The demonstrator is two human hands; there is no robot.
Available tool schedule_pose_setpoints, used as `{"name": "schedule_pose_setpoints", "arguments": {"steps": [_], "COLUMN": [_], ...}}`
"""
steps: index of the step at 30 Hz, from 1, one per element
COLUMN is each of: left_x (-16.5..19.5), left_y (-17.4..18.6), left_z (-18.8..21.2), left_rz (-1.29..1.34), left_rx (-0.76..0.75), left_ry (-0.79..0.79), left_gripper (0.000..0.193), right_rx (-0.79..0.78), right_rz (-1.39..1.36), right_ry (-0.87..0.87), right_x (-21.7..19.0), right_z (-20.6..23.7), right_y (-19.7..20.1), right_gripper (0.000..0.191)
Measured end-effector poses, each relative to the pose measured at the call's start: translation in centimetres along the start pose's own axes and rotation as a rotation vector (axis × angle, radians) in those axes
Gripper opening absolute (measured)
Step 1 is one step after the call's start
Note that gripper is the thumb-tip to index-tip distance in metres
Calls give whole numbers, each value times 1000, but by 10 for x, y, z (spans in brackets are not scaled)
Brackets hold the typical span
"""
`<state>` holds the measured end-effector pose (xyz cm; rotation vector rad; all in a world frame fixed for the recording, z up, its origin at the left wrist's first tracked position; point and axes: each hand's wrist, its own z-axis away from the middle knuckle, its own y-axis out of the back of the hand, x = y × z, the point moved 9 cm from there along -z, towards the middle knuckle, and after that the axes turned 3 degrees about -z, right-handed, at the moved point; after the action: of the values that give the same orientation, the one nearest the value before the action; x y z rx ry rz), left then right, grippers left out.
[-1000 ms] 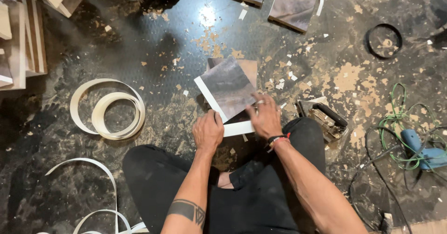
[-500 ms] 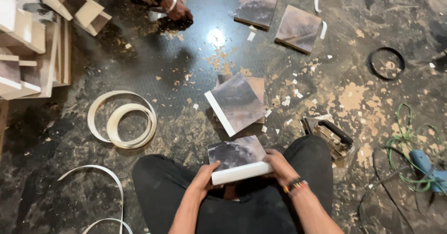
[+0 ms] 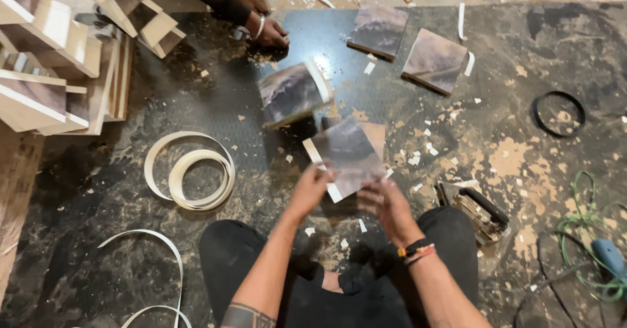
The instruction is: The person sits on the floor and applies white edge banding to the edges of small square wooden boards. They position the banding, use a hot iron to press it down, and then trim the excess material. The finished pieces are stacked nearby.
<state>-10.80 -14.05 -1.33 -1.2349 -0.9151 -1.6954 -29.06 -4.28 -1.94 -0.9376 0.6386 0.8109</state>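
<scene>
Beside coiled edge-banding (image 3: 191, 171), airborne panel (image 3: 292, 93), open hands (image 3: 312, 187)

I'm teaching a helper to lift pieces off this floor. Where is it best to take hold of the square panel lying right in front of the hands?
Probably the panel by its near white-edged corner, coming from the person's side: it lies flat, tilted diamond-wise, and that corner points at the left hand and right hand, clear of other things.

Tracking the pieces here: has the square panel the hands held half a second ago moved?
Yes. The square panel went from the near side of the floor panel to its far side, up-left.
</scene>
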Motion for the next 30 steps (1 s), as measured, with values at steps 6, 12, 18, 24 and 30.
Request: {"name": "schedule_pose_setpoints", "arguments": {"steps": [6,12,18,24,30], "left_x": [-19,-33,-29,-12,-17], "left_y": [59,152,210,215,210], "left_z": [52,78,80,40,-2], "left_rz": [-777,-1171,-1283,-1289,-1580], "left_rx": [295,501,645,550,316], "left_ry": [-198,-96,60,76,64], "left_gripper": [34,33,32,50,41], "right_rx": [135,120,126,98,78], "right_rz": [699,1375,1666,1757,1710], "right_ry": [155,385,366,400,469], "right_x": [32,27,33,42,36], "right_z": [-1,-11,-29,-35,-21], "right_y": [13,-44,-71,-65,-50], "right_gripper": [54,57,64,51,44]}}
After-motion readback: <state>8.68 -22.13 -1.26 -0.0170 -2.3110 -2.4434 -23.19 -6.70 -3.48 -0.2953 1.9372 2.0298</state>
